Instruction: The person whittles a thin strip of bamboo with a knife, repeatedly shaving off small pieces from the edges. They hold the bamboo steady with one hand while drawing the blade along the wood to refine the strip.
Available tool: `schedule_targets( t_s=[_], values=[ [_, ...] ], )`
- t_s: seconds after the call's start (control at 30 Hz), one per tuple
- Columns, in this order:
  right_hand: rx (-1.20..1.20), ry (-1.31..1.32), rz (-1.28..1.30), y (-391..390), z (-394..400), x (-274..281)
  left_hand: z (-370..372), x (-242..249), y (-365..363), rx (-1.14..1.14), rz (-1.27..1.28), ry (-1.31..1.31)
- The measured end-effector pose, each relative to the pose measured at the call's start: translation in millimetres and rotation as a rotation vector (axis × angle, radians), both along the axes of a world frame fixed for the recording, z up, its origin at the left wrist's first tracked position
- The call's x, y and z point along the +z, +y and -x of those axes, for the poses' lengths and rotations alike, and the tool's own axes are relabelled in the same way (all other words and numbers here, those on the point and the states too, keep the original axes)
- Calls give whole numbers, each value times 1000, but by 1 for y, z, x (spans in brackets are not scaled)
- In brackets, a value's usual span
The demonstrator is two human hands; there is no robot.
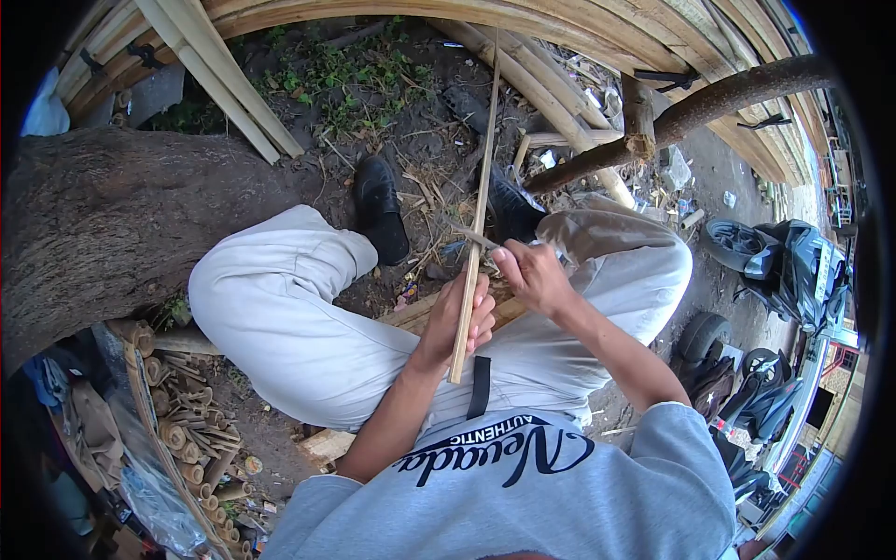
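My left hand [455, 319] is closed around the lower part of a long, thin bamboo strip [483, 177], just in front of my lap. From there the strip points away from me, its far end near the bamboo poles. My right hand [536, 277] grips a knife, whose handle is mostly hidden in the fist. The narrow knife blade [473, 235] lies across the strip a little beyond my left hand and appears to touch it.
A thick tree trunk [121, 215] lies on the left. Bent bamboo slats [597, 37] arch across the top, with a branch [719, 103] at upper right. Cut bamboo pieces [191, 439] are piled lower left. A motorbike [793, 266] stands on the right.
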State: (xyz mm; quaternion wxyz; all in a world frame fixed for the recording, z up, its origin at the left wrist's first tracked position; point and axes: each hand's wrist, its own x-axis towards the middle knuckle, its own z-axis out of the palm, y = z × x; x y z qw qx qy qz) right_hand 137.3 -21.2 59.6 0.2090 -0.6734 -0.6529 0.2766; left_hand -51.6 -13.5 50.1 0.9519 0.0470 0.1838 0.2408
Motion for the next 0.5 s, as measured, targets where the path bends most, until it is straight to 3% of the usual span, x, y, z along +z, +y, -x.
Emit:
schedule_targets(
  t_s=[0.07,0.17,0.23,0.37,0.43,0.5],
  values=[
    [93,10,-41,-10,9,15,0,-1,-4,15,50,140],
    [206,-10,-18,-7,7,19,-2,-5,-4,-27,2,94],
    [-37,-130,38,26,-15,-2,-2,-3,-4,-40,-16,76],
    [-127,-242,-4,58,-23,-4,-2,-3,2,-43,-67,79],
    [117,-173,14,34,1,21,0,0,1,-34,-44,64],
    [308,-228,19,14,18,45,-5,5,-3,-51,-48,267]
  ],
)
